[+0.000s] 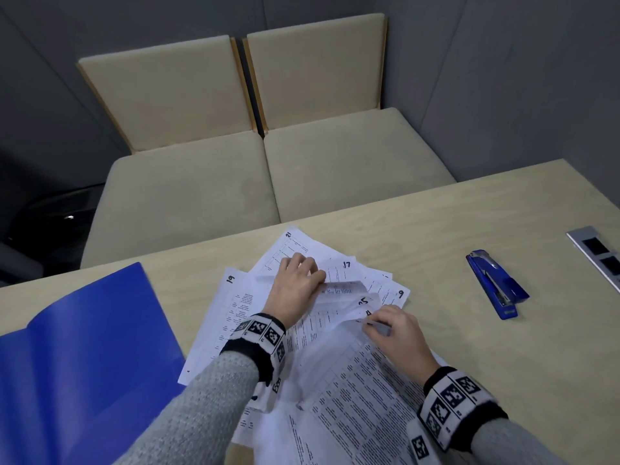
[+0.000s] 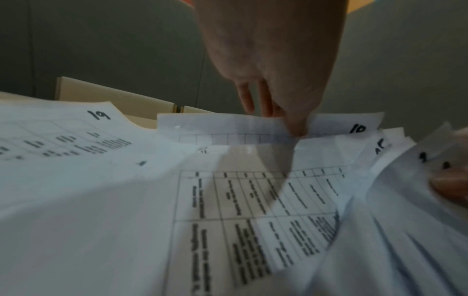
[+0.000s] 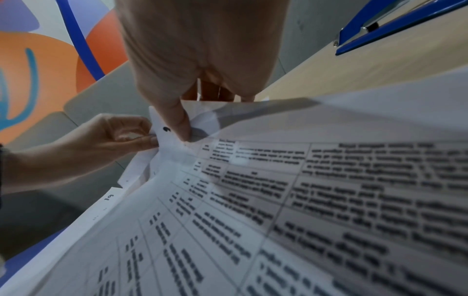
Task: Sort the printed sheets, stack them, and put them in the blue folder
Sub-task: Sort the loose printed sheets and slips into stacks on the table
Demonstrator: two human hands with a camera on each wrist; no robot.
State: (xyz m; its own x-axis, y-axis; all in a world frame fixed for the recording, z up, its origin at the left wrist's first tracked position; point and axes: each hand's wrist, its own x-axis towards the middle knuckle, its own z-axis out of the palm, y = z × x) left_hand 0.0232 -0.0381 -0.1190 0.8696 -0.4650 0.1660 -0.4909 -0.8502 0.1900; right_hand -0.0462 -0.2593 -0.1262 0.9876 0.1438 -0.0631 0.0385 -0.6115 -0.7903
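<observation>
Printed sheets (image 1: 339, 374): loose overlapping heap at centre of light wood table (image 1: 453, 216), fanned, not squared; tables and blocks of text on faces; handwritten corner numbers 21, 17, 19, 9 and 25 legible from head view, 10 and 19 from left wrist view; several upper corners lifted and curled

Sheet 19 (image 1: 231, 307): flat on table at left edge of heap, beside folder, partly under left forearm

Left hand (image 1: 295, 283): on far part of heap, fingers curled, thumb and fingertips pinching raised edge of a sheet (image 2: 268, 128); in right wrist view pinch closed on bunched paper corners

Right hand (image 1: 396, 330): on near right part of heap, fingers curled, thumb (image 3: 177, 120) pressed down on lifted corner of top sheet against the fingers beneath; pinch on that corner

Blue folder (image 1: 77, 357): open, lying flat on table at left, just beside heap, one flap raised slightly; inside faces bare

Blue stapler (image 1: 496, 283): closed, lying on table to right, well apart from sheets

Metal socket panel (image 1: 597, 253): set in table top at far right edge

Two beige upholstered seats (image 1: 268, 129): side by side beyond far edge of table, backs against grey wall

Grey knit sleeves and black-and-white patterned wrist bands (image 1: 261, 333): on both forearms
</observation>
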